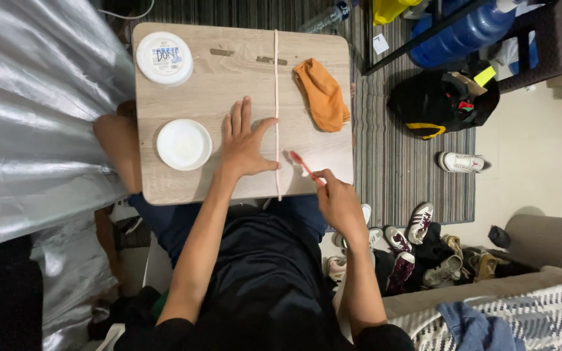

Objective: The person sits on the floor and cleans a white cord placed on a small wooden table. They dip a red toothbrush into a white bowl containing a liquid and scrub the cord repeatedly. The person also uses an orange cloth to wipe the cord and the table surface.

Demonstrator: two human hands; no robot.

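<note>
The left hand [245, 140] lies flat and spread, pinning the thin white rod [276, 110] to the wooden table [242, 71], while the right hand [338, 198], pinched shut on a red toothbrush [305, 166], scrubs the rod's near end, which I judge calls for steady pressure.

A long, thin pale stick [276, 110] is lying straight across the table, running from 12 to 6 o'clock. A pink toothbrush [304, 166] is slanting just right of the stick's lower end, its white bristled head pointing toward 10 o'clock, near the stick, handle toward 4 o'clock.
</note>
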